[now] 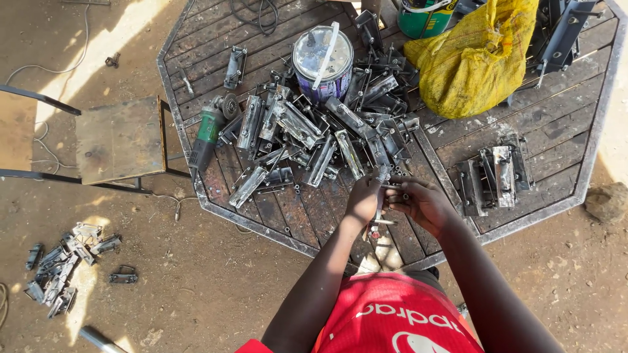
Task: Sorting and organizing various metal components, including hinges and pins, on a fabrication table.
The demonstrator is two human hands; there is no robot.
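Head view: both hands are closed on a small grey steel latch-like bracket (383, 196) with a thin rod sticking out, held over the near edge of the octagonal rusty steel-slat table (562, 131). Left hand (364, 198) pinches it from the left, right hand (422, 204) from the right. My read: rigid, dense for its size, likely sharp cut edges, no give; grip the flat body, not the rod. Behind it, toward table centre, sits a loose heap of similar grey steel brackets (314, 140); a purple paint tin with a white handle (322, 62) stands beyond. Green angle grinder (208, 134) at the left edge, yellow woven sack (474, 55) far right, a smaller stack of brackets (494, 176) at the right edge. Dirt floor, rusty metal stool (118, 140) left, more scattered brackets (62, 265) on the ground.
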